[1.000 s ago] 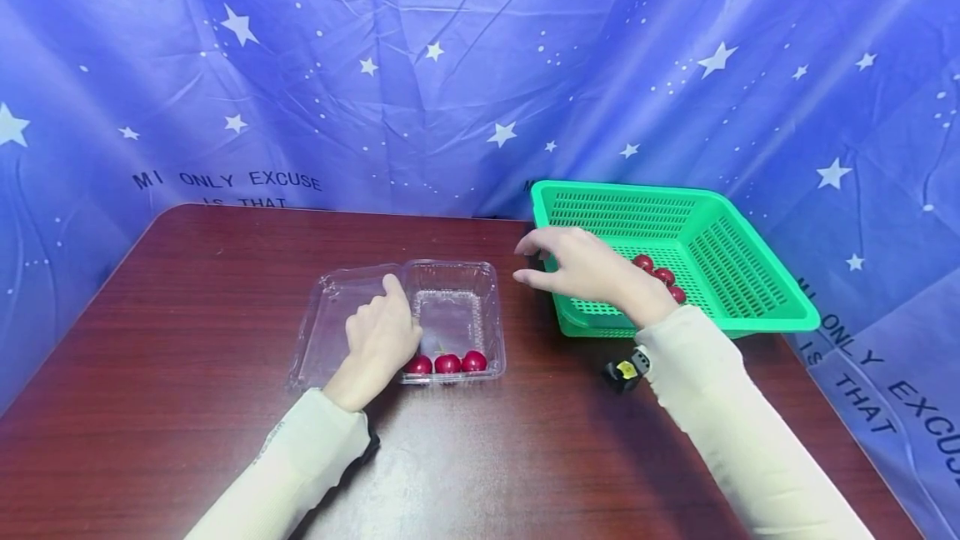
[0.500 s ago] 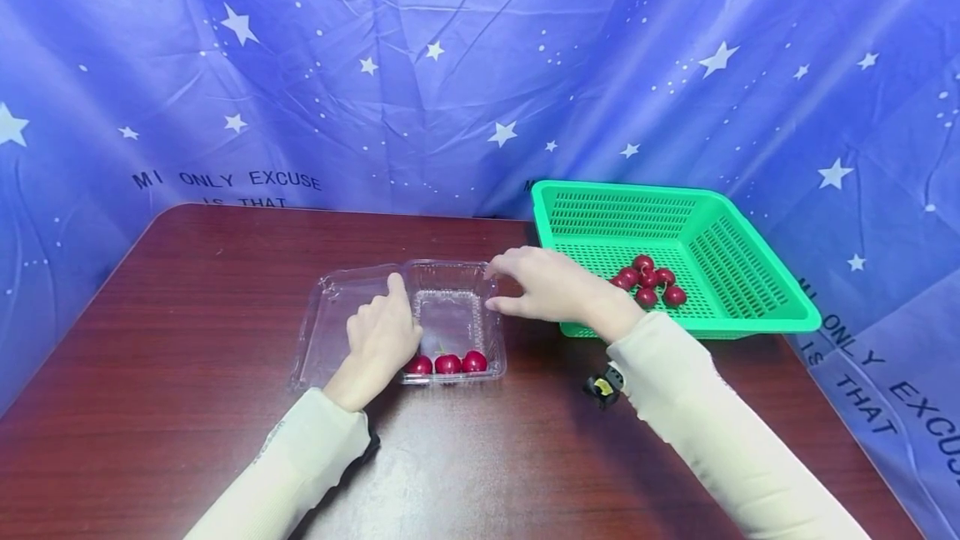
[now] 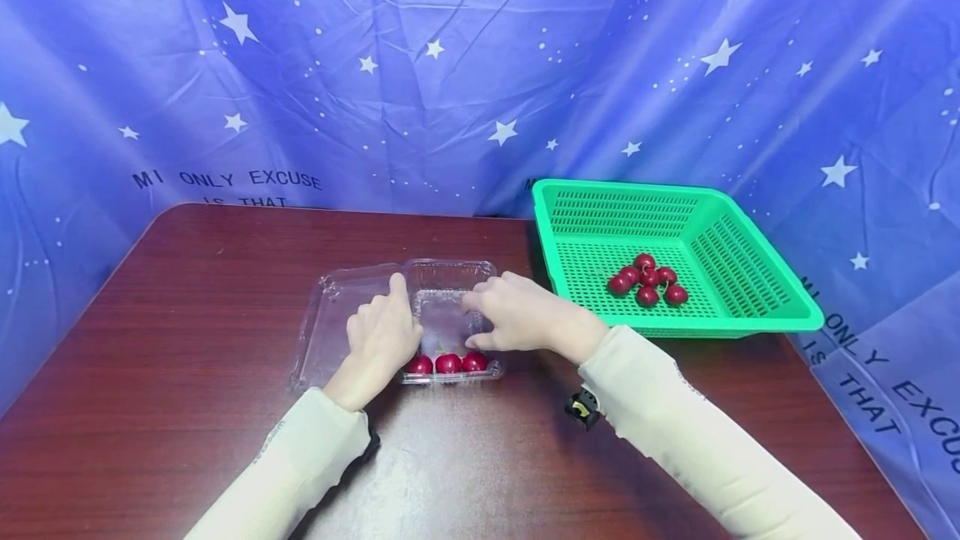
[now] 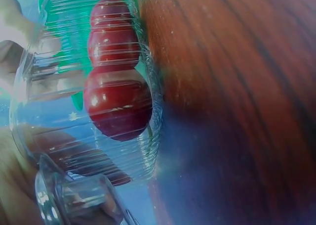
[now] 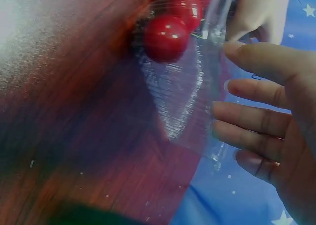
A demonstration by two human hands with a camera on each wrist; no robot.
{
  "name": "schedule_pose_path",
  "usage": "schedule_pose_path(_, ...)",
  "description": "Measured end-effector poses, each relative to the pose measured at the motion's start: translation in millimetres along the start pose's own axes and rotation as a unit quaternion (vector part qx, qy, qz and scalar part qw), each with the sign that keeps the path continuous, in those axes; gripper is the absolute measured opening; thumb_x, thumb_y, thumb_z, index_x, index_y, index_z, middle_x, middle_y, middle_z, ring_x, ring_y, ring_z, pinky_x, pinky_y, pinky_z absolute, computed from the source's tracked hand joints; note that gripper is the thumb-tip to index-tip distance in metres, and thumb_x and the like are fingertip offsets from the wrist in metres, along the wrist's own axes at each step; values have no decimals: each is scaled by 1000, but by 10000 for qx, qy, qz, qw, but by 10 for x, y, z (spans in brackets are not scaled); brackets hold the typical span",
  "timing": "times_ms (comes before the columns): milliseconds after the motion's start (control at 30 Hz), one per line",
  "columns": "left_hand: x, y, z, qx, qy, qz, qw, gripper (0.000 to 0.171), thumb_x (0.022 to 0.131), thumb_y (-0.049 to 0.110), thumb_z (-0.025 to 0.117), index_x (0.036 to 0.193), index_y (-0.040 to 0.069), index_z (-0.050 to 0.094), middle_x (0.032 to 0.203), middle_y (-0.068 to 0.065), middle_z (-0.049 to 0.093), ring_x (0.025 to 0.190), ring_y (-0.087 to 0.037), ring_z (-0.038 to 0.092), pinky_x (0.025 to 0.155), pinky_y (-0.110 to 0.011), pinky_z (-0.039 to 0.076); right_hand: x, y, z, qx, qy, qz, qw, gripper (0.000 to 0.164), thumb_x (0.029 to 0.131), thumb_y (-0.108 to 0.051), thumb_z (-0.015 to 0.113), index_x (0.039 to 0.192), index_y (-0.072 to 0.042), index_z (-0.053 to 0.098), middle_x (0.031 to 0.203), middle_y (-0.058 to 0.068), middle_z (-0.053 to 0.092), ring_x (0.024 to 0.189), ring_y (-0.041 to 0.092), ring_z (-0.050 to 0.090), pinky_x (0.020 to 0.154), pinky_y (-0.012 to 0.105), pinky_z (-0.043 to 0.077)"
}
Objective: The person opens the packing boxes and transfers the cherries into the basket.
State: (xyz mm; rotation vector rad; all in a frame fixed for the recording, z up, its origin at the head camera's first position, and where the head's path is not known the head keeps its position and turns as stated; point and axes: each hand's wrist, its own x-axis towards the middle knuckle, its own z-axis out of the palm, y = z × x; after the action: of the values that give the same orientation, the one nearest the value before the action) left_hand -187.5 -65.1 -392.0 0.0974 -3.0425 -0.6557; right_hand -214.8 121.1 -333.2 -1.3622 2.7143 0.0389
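Observation:
A clear plastic clamshell box (image 3: 450, 273) lies on the table with its lid (image 3: 330, 327) folded out to the left. Three red cherries (image 3: 448, 364) form a row along the near wall inside it. My left hand (image 3: 382, 332) grips the box at the seam between base and lid, some of its fingers hidden. Over the box's right side reaches my right hand (image 3: 517, 315), fingers apart and slightly bent. The right wrist view shows nothing between these fingers (image 5: 256, 91), which are close to the box's wall. Through the plastic, the left wrist view shows the cherries (image 4: 118, 104) close up.
A green slotted basket (image 3: 750, 290) stands at the right back, with several cherries (image 3: 648, 277) on its floor. The brown table (image 3: 225, 290) ends against a blue starry curtain (image 3: 420, 65).
My right hand has moved left and toward me, from the basket's left edge to over the box. More cherries in the basket have come into sight. The left hand stays put.

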Motion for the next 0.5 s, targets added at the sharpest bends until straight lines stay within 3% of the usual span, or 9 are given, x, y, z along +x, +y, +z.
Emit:
schedule_pose_path(267,6,2,2,18,-39,-38,10000,35,81,14,57,112,3,44,82,-24,70,70,-43,65,56,-53,50,13,-25,53,-42,-129,-74,9999,43,79,-42,72,108,-10,70,106,5,76,94,21,68,88,45,51)
schedule_pose_path(500,14,3,1,25,-63,-63,10000,37,80,14,58,113,3,44,83,-24,70,71,-43,65,57,-54,50,16,-70,97,-83,-338,-225,9991,42,75,-41,75,106,-13,71,98,4,75,90,20,66,82,45,49)
